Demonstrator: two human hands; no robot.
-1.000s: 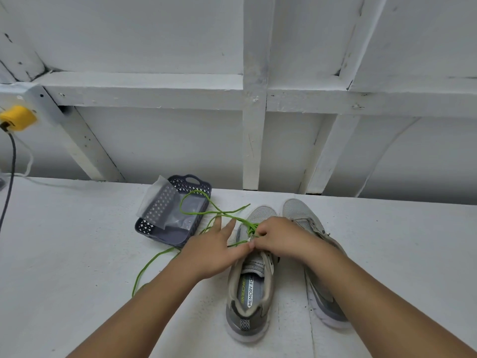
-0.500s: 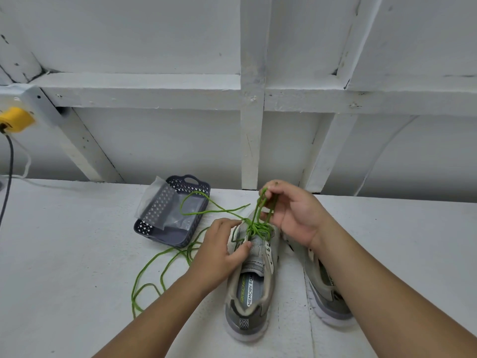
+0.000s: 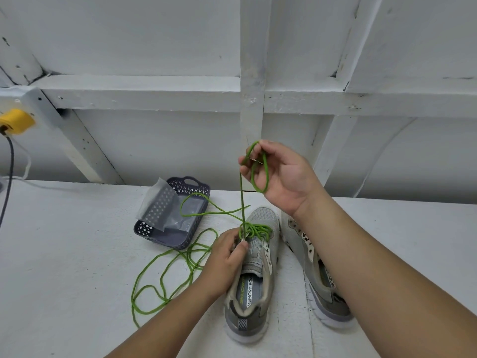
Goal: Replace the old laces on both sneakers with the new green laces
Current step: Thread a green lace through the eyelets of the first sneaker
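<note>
Two grey sneakers stand side by side on the white table, toes away from me. The left sneaker (image 3: 254, 275) has a green lace (image 3: 242, 200) running up out of its lower eyelets. My right hand (image 3: 281, 174), raised above the shoe, pinches that lace, which hangs in a loop from the fingers. My left hand (image 3: 227, 257) grips the left sneaker's eyelet edge next to the tongue. The rest of the green lace lies in loose coils (image 3: 165, 280) on the table to the left. My right forearm partly covers the right sneaker (image 3: 322, 288), which shows no lace.
A dark grey perforated basket (image 3: 189, 183) with a clear plastic bag (image 3: 157, 202) in it sits left of the shoes. A yellow plug (image 3: 16, 121) with a dark cable hangs at the far left. White wooden wall framing (image 3: 251, 104) rises behind the table.
My right hand has risen from the left sneaker's eyelets, drawing the green lace up taut. More lace has gathered in coils at the left. My left hand has stayed on the shoe.
</note>
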